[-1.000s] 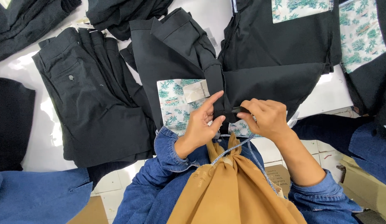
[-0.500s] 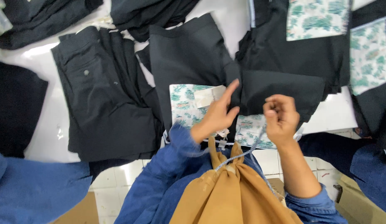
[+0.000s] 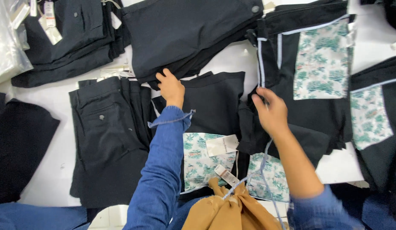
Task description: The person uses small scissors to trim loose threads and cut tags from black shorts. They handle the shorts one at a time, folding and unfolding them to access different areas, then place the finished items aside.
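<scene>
Hands (image 3: 223, 102) beside white rectangular tag (image 3: 222, 145)

Both arms wear blue denim sleeves. The left sleeve (image 3: 161, 170) runs long to the wrist, its cuff frayed, with a loose edge sticking out sideways and pale stitching along the hem. The right sleeve (image 3: 321, 208) is pushed up, leaving the forearm bare. The left hand (image 3: 170, 87) and right hand (image 3: 271, 113) are bare, with no gloves, rings or watch.
</scene>
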